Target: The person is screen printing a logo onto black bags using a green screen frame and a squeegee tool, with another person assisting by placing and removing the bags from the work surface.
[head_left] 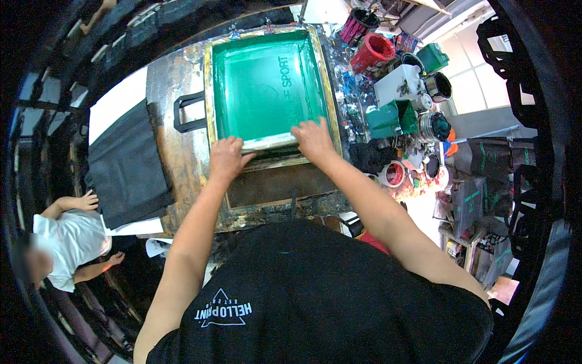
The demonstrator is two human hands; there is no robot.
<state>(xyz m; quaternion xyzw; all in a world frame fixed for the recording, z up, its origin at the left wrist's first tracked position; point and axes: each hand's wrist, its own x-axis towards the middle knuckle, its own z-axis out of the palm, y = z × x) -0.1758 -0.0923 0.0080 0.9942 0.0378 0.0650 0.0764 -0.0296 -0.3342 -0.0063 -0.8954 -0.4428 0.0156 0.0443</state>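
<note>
A screen-printing frame (210, 85) lies on the worktable, its mesh (254, 91) covered in green ink with a faint design showing through. Across its near end runs a pale squeegee (270, 143). My left hand (227, 159) is closed around the squeegee's left end, and my right hand (314, 141) grips its right end with the fingers curled over the top. The squeegee's blade is hidden from this angle. From under the frame's left side sticks out the black handle (177, 115) of a bag; the rest of that bag is covered.
Left of the frame lies a stack of black fabric bags (127, 164) on the stained table (182, 67). A person in a white shirt (76, 242) stands beside it, one hand near the stack. Ink tubs, including a red bucket (373, 51) and a green container (388, 119), crowd the right side.
</note>
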